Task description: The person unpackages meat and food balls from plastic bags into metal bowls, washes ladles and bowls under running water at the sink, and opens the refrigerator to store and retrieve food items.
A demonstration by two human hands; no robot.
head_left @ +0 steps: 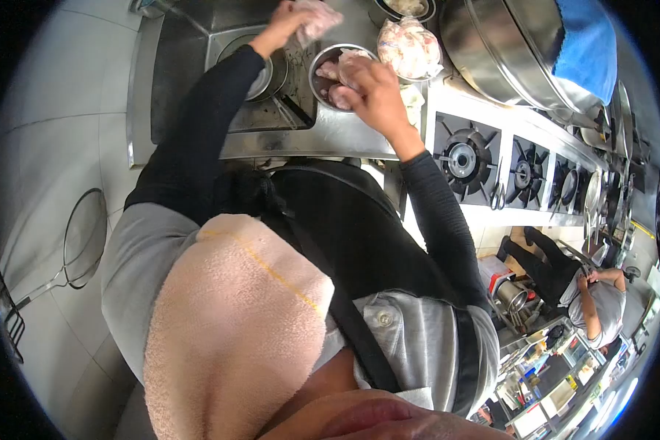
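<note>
My left hand point(280, 28), over the counter behind the sink, is closed on a crumpled pinkish plastic bag point(320, 20). Pieces of pale pink raw meat point(328, 70) lie in a round metal bowl point(316, 86) to the right of the sink. Over the bowl's right side is my right hand point(374, 86), its fingers curled around some of the meat. Just behind and to the right of that hand sits a clear bag packed with pale pink meat point(409, 48).
The sink point(187, 88) holds a round metal pan point(262, 73). A large steel pot point(495, 44) with a blue cloth point(588, 48) stands at the right, near gas burners point(462, 159). A strainer point(84, 238) is at the left. Another person point(594, 301) stands farther off.
</note>
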